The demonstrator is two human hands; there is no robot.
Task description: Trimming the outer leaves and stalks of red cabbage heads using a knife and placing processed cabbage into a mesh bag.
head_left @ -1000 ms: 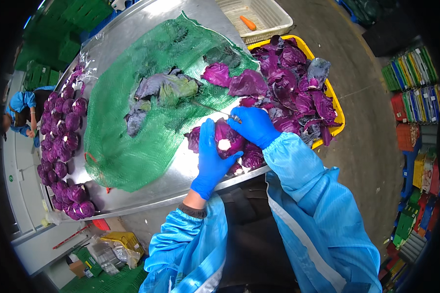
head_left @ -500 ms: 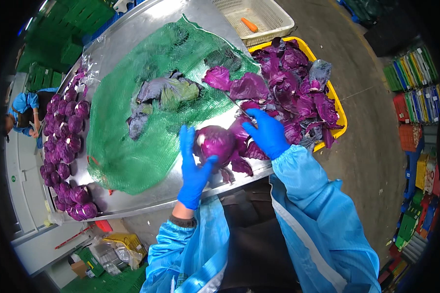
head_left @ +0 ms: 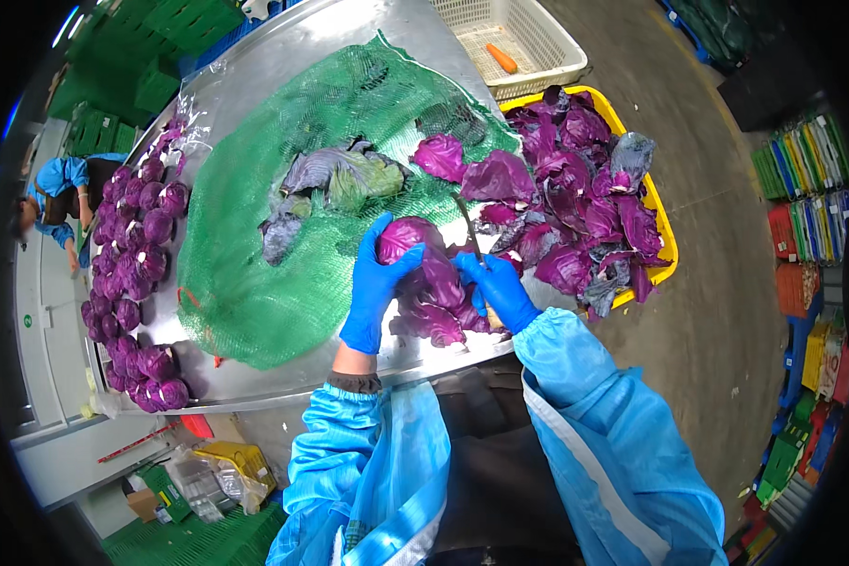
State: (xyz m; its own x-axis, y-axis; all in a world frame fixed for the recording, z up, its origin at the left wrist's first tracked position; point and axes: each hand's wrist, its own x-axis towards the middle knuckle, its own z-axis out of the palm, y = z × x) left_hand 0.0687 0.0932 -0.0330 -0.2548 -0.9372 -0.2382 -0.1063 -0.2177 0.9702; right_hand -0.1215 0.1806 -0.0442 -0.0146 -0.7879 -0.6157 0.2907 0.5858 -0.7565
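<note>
My gloved left hand (head_left: 373, 288) is wrapped round the left side of a purple cabbage (head_left: 410, 238) at the front edge of the metal table. Close by on the right, my gloved right hand (head_left: 500, 291) grips a knife (head_left: 467, 224); its dark, narrow blade points away from me and the handle is mostly hidden in my fingers. Loose purple leaves (head_left: 434, 321) lie below the cabbage, between my hands. Just beyond my left hand spreads a green mesh bag (head_left: 245, 292) with dull outer leaves (head_left: 349, 177) lying on it.
A yellow crate (head_left: 667, 250) heaped with purple leaves stands at the right, beside a cream basket (head_left: 547, 80) holding a carrot (head_left: 502, 58). Many cabbages (head_left: 141, 245) line the table's left side. A co-worker in blue (head_left: 61, 184) stands beyond them.
My right hand has come down and left with the knife, close against the cabbage. The cabbage has turned in my left hand, which now wraps it more closely. The whole view has shifted slightly.
</note>
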